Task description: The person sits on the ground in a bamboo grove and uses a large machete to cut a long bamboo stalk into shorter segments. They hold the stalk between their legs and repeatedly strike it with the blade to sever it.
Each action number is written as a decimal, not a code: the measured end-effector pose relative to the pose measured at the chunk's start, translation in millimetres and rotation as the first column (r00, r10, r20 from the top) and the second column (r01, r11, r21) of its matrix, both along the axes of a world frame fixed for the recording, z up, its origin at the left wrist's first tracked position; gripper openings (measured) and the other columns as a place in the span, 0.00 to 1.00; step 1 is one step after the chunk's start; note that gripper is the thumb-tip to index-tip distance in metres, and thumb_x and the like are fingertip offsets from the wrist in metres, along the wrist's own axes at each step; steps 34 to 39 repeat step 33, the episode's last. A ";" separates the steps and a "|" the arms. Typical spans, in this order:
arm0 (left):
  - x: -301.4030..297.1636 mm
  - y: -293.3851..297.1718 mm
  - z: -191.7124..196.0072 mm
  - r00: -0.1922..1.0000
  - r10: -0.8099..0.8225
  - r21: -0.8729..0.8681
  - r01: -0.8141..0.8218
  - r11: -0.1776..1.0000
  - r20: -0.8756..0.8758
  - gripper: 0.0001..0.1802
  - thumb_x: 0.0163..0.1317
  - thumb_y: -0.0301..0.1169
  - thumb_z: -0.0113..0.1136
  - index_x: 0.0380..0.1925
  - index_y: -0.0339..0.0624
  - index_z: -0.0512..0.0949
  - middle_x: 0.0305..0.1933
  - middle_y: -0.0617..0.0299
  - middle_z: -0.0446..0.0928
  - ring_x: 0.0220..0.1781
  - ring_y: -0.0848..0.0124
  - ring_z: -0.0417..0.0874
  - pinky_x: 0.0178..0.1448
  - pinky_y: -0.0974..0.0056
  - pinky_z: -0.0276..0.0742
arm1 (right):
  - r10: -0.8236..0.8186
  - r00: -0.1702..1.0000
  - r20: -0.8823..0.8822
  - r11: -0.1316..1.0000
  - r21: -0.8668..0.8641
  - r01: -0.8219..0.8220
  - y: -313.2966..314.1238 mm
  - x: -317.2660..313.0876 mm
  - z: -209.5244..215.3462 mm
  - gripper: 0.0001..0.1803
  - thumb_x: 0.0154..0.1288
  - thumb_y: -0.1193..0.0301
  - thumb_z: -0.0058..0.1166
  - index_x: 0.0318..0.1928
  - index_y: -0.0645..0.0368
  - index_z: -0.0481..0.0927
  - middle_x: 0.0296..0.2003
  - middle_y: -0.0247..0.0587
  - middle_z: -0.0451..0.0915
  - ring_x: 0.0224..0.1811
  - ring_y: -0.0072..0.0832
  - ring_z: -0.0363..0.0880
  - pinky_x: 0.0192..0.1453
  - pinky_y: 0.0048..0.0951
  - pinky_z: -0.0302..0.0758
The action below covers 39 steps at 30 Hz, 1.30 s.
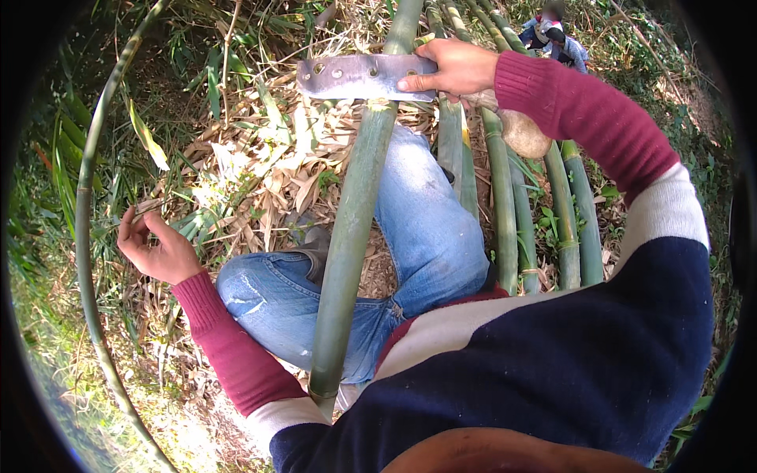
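Observation:
A thick green bamboo pole (pixel 347 229) slants between my knees, leaning toward my lap. My right hand (pixel 453 69) is closed on a broad knife (pixel 355 77), whose dark steel blade has a row of round holes. The blade lies crosswise over the pole, at a pale joint. Beneath my right forearm shows a rounded tan knob (pixel 524 135); whether it belongs to the knife's handle I cannot tell. Off to the left, my left hand (pixel 164 251) is raised palm up, its fingers loosely curled and apart, apparently with nothing in them. It is clear of the pole.
Several more green bamboo poles (pixel 505 213) lie side by side on my right. A thin bent bamboo stem (pixel 85 213) arches along the left. Dry leaves (pixel 276 165) litter the ground, with green undergrowth around. Other people (pixel 554 39) are in the distance at the upper right.

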<state>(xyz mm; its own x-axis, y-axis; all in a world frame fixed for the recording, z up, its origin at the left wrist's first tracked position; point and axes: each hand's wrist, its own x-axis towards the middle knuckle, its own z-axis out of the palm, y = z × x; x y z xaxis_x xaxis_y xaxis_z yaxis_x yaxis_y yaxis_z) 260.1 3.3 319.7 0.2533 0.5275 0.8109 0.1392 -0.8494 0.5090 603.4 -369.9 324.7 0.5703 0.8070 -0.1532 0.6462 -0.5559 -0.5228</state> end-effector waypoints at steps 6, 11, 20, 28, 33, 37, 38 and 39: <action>-2.3 -0.8 1.0 0.999 0.026 -0.024 -0.027 0.999 -0.038 0.16 0.69 0.23 0.60 0.55 0.34 0.78 0.40 0.60 0.79 0.42 0.72 0.79 0.56 0.62 0.77 | 0.002 0.995 0.100 1.000 0.011 -0.003 3.2 9.0 -17.4 0.47 0.67 0.32 0.57 0.51 0.73 0.82 0.26 0.51 0.84 0.21 0.33 0.87 0.26 0.34 0.85; 4.8 -1.7 -1.9 0.996 0.052 -0.065 -0.057 0.996 -0.069 0.16 0.69 0.22 0.60 0.56 0.33 0.77 0.40 0.61 0.79 0.42 0.71 0.79 0.54 0.62 0.78 | -0.198 0.980 0.019 0.980 0.013 0.197 0.2 30.9 0.6 0.42 0.69 0.39 0.62 0.54 0.74 0.80 0.28 0.49 0.84 0.16 0.27 0.81 0.19 0.30 0.82; 4.4 1.7 -1.9 0.998 -0.036 -0.126 0.041 0.991 0.044 0.17 0.68 0.21 0.60 0.56 0.32 0.76 0.38 0.61 0.79 0.39 0.74 0.77 0.47 0.66 0.77 | 0.221 0.973 0.061 0.975 -0.053 -0.218 -7.6 37.7 -27.0 0.43 0.69 0.37 0.61 0.53 0.74 0.81 0.22 0.44 0.81 0.15 0.26 0.80 0.16 0.27 0.77; 2.1 1.3 0.4 0.999 -0.010 -0.173 0.018 0.985 0.046 0.15 0.68 0.18 0.59 0.55 0.33 0.76 0.39 0.59 0.80 0.40 0.72 0.79 0.48 0.67 0.80 | 0.121 0.987 -0.102 0.991 -0.041 -0.125 -1.4 7.9 0.8 0.42 0.69 0.36 0.60 0.51 0.72 0.81 0.20 0.43 0.79 0.16 0.28 0.81 0.19 0.32 0.81; 12.3 -3.7 -1.0 0.999 -0.014 -0.156 0.022 0.988 0.052 0.16 0.69 0.19 0.59 0.56 0.33 0.76 0.39 0.59 0.80 0.40 0.72 0.79 0.49 0.67 0.82 | 0.120 0.985 0.124 0.970 -0.226 -0.089 -5.4 33.9 11.9 0.53 0.63 0.27 0.55 0.54 0.76 0.82 0.54 0.67 0.83 0.59 0.56 0.81 0.65 0.45 0.75; 12.3 -3.7 -1.0 0.999 -0.014 -0.156 0.022 0.988 0.052 0.16 0.69 0.19 0.59 0.56 0.33 0.76 0.39 0.59 0.80 0.40 0.72 0.79 0.49 0.67 0.82 | 0.120 0.985 0.124 0.970 -0.226 -0.089 -5.4 33.9 11.9 0.53 0.63 0.27 0.55 0.54 0.76 0.82 0.54 0.67 0.83 0.59 0.56 0.81 0.65 0.45 0.75; 12.3 -3.7 -1.0 0.999 -0.014 -0.156 0.022 0.988 0.052 0.16 0.69 0.19 0.59 0.56 0.33 0.76 0.39 0.59 0.80 0.40 0.72 0.79 0.49 0.67 0.82 | 0.120 0.985 0.124 0.970 -0.226 -0.089 -5.4 33.9 11.9 0.53 0.63 0.27 0.55 0.54 0.76 0.82 0.54 0.67 0.83 0.59 0.56 0.81 0.65 0.45 0.75; 12.3 -3.7 -1.0 0.999 -0.014 -0.156 0.022 0.988 0.052 0.16 0.69 0.19 0.59 0.56 0.33 0.76 0.39 0.59 0.80 0.40 0.72 0.79 0.49 0.67 0.82 | 0.120 0.985 0.124 0.970 -0.226 -0.089 -5.4 33.9 11.9 0.53 0.63 0.27 0.55 0.54 0.76 0.82 0.54 0.67 0.83 0.59 0.56 0.81 0.65 0.45 0.75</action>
